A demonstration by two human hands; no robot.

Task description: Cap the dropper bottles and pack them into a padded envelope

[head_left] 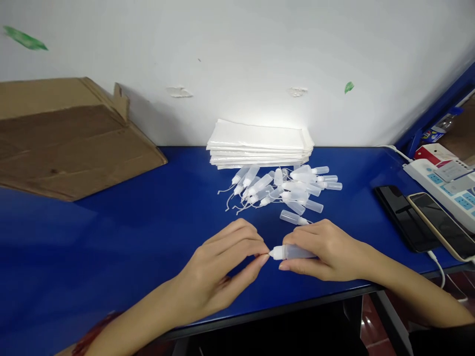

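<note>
The right hand [328, 249] gripped a bottle [297, 251] over the worktop [148, 242], near the pile [276, 188]; the left hand's [218, 262] fingers pinched at its tip [271, 253]; light pressure, with the bottle kept straight, seemed best.

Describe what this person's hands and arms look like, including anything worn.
The left hand and right hand are ungloved, with no rings, watches or markings visible. Both forearms are bare. Black cloth by the right elbow may be a sleeve.
</note>
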